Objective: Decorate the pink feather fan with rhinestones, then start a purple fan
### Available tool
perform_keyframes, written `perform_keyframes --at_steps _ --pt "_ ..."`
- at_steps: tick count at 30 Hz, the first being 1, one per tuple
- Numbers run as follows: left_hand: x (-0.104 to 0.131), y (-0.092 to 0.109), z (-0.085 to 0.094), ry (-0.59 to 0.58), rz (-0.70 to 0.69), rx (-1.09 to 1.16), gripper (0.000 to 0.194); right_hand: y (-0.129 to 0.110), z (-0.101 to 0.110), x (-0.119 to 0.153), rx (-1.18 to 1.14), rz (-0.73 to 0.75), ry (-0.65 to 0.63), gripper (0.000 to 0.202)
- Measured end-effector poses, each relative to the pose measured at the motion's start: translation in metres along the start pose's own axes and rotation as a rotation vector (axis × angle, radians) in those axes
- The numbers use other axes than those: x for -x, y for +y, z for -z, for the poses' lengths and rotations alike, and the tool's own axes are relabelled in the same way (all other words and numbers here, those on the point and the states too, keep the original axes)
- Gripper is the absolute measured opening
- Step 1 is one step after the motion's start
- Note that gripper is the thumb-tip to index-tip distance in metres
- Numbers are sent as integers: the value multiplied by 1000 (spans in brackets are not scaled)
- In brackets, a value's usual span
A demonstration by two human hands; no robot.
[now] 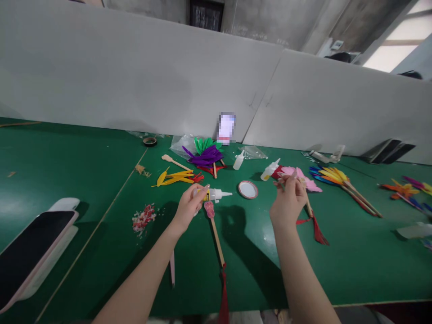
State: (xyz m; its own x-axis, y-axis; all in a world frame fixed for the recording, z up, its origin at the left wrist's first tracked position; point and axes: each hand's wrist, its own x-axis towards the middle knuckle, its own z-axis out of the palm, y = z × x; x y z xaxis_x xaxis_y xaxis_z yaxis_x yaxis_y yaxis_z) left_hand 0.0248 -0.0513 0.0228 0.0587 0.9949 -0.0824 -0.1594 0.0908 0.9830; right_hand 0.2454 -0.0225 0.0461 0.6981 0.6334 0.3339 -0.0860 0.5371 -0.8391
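Pale grey panels (pixel 151 81) line the far edge of a green surface (pixel 256 288) as a person's left hand (pixel 187 204) holds a yellow-labelled bottle (pixel 214 195), fingers wrapped around its body, white nozzle aimed toward the right edge. Beside the bottle, on the near-edge side, lies a wooden stick (pixel 218 240) with a pink-coated head (pixel 209 209), its red tassel (pixel 223 292) trailing to the near edge. At right, the right hand (pixel 290 200) is raised in front of pink feathers (pixel 313 185), fingers curled; whether they meet or pinch anything cannot be told. Between the hands sits a round white lid (pixel 248 189). Red and white flakes (pixel 144 218) are heaped toward the left edge, while yellow feathers (pixel 178 178), purple feathers (pixel 209 156) and a small white bottle (pixel 238 160) lie toward the far edge. Multicoloured feathers (pixel 332 175) fan out nearer the right edge; a dark-screened device (pixel 37 252) occupies the near left corner.
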Motion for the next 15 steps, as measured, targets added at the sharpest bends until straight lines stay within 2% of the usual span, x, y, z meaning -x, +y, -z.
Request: perform_keyframes --at_steps 2,4,7,10,12,15 --pt "-1 -1 1 -4 3 40 32 3 3 -6 -41 -34 3 27" --pt "-1 -3 3 -12 6 77 31 6 3 -6 17 -44 -73 29" --pt "-2 -6 4 -11 -2 104 28 7 0 5 233 -54 -377 33" --pt "-3 -8 6 -11 -23 121 26 7 -6 18 410 8 -700 27" --pt "-4 -9 6 -12 -23 150 25 6 -8 25 494 66 -811 22" --pt "-5 -8 6 1 -15 188 23 6 -7 30 579 125 -899 19"
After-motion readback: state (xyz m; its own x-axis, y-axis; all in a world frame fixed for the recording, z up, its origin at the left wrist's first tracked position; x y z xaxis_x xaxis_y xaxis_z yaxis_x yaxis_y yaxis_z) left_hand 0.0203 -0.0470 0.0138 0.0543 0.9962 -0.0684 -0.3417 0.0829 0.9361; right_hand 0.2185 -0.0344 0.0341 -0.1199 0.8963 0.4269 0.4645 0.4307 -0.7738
